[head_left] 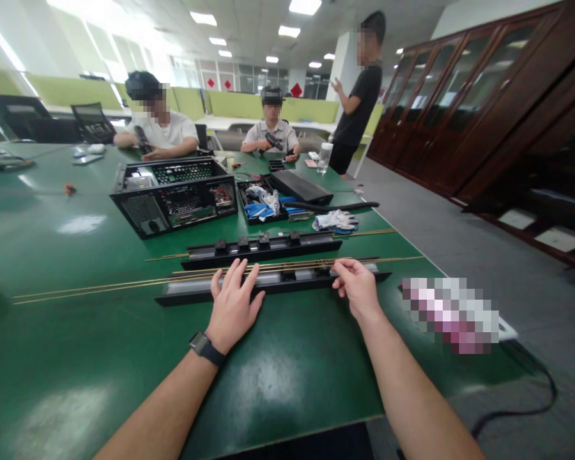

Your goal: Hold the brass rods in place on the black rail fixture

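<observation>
A long black rail [186, 296] with a pale inner strip lies across the green table in front of me. Several thin brass rods [100, 287] run along its top and stick out past its left end. My left hand [234, 299] rests over the rail with its fingers spread, fingertips by the rods. Near the rail's right part, my right hand [357, 289] pinches at a brass rod; the exact grip is partly hidden by the fingers. Just behind lies a second black rail [263, 250] bearing several dark blocks, with more brass rods beside it.
Beyond the rails are an open computer case [172, 198], a black tray [263, 214] holding gloves, and white gloves [335, 221]. A clear cup [324, 158] stands farther back. Two people sit across the green table [278, 390]; another stands at right. A blurred-out object [453, 315] lies near the right edge.
</observation>
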The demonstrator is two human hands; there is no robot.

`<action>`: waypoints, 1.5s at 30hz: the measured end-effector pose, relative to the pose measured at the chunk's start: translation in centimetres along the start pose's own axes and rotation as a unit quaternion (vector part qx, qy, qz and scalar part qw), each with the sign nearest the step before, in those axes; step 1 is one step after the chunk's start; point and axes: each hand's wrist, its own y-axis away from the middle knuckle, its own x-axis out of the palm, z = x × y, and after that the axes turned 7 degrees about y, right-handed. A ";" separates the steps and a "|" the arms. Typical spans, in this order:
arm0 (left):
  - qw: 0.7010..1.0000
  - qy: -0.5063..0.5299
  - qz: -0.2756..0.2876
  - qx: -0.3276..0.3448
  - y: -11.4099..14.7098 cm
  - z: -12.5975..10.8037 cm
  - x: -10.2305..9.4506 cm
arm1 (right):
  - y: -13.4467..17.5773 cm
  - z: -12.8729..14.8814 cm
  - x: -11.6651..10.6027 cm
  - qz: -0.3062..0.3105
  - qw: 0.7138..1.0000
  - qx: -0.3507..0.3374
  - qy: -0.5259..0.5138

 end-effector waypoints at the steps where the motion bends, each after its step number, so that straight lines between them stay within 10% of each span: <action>1: 1.000 0.000 0.000 0.001 0.0 0.0 0.0 | 0.0 0.0 0.0 -0.001 1.000 0.001 0.001; 45: 1.000 0.007 -0.011 0.018 0.0 0.3 0.3 | -1.1 -0.4 -0.9 -0.067 0.998 0.002 -0.021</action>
